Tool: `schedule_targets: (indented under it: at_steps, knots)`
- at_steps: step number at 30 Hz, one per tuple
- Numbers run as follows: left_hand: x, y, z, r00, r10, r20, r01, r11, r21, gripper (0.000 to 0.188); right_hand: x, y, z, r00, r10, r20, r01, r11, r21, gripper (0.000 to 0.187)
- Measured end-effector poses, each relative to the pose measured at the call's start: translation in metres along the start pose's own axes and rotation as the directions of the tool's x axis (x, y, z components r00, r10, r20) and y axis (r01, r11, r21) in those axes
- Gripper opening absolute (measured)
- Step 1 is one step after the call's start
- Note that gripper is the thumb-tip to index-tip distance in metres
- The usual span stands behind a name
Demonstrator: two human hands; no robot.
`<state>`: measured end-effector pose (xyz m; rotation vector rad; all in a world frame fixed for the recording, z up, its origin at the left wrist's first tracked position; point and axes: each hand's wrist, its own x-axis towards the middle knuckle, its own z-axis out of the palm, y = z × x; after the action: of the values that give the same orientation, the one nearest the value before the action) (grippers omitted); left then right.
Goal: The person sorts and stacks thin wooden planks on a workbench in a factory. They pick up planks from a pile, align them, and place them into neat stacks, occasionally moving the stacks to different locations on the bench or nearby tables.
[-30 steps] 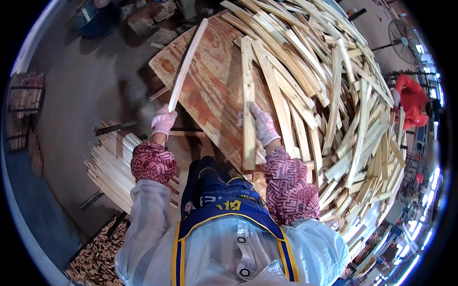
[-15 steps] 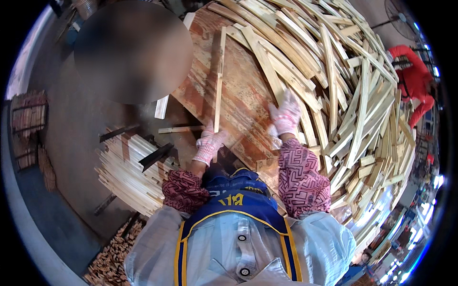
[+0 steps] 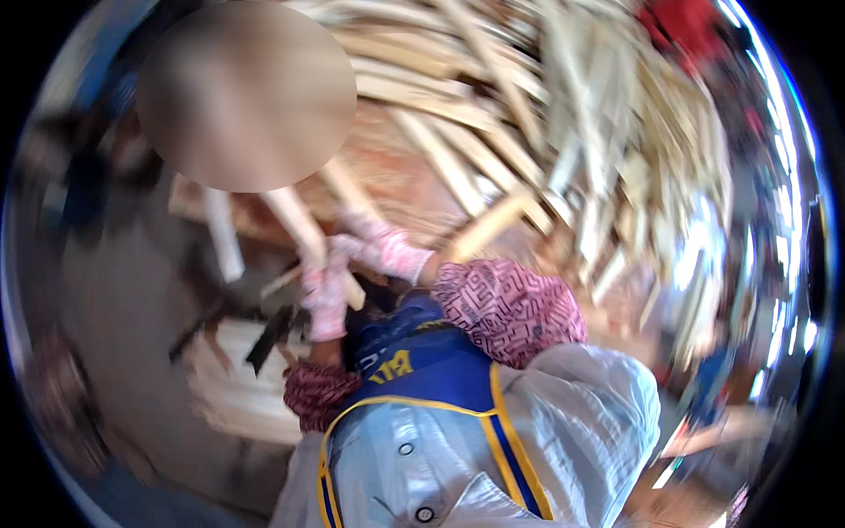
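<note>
Motion smears the picture. My left hand, in a pink and white glove, is closed around a pale wooden strip. The strip slants away to the upper left, and a short wooden end shows just below the hand. Close beside it, my gloved right hand reaches in from the right, its fingers closed at the near end of a second wooden strip. A blurred disc hides the far ends of both strips. Under them lies the worn reddish-brown tabletop.
A large heap of loose wooden strips covers the table's far and right side. One short strip lies right of my right hand. At lower left, a stack of pale strips sits by dark metal bars. Someone in red is at upper right.
My right hand has come left from the heap to beside my left hand, with a strip at its fingers. The strip in my left hand now tilts further left. The view has swung and blurred.
</note>
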<state>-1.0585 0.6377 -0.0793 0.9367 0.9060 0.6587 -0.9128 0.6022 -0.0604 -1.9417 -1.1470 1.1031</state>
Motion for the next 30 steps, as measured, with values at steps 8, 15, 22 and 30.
schedule_targets:
  at_steps: [8,15,22,30]
  knots:
    - [0.005,-0.010,0.127,0.397,-0.098,0.913,-0.791,0.467,0.395,0.069,-0.163,0.046,-0.076,0.787,0.337,-0.517,-0.032,0.859,0.511,0.077]
    - [-0.030,-0.023,0.167,0.266,-0.251,0.931,-0.921,0.220,0.322,0.075,-0.353,0.120,-0.055,-0.233,0.726,-0.647,0.009,0.667,0.745,0.057]
    - [0.051,-0.062,0.055,0.939,-0.069,0.338,-0.341,-0.034,0.940,0.078,-0.501,0.309,-0.051,-0.282,0.690,-0.667,-0.869,0.111,0.482,0.073]
    - [0.068,-0.049,0.094,0.953,0.022,-0.302,0.285,0.271,0.919,0.104,-0.255,0.177,-0.216,0.401,-0.047,-0.915,-0.338,0.921,-0.195,0.043]
